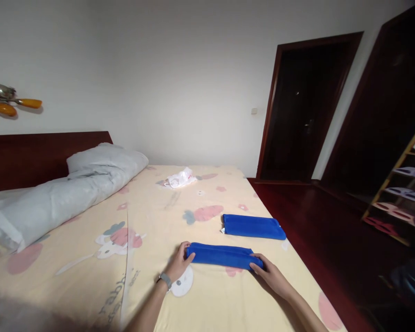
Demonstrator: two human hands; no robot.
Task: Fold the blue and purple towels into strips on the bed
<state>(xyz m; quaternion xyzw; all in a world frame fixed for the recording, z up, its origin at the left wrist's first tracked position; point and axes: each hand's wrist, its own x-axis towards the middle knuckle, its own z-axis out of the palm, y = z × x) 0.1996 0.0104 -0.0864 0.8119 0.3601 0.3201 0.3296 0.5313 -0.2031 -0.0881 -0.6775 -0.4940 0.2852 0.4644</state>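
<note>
A folded blue cloth (221,256), long and narrow, lies crosswise on the bed in front of me. My left hand (182,262), with a grey band on its wrist, grips the cloth's left end, thumb on top. At the right end my right hand (267,272) pinches the cloth between thumb and fingers. Just beyond it and to the right, a second folded blue cloth (254,227) rests flat near the bed's edge, a small white tag showing at its left corner. Neither hand touches that second cloth.
The bed (152,304) has a cream sheet printed with carrots and rabbits. A crumpled white plastic bag (181,178) sits farther back. Along the headboard (48,157) lies a rolled grey quilt (65,198). To the right are a dark red floor (297,207) and a shoe rack (394,175).
</note>
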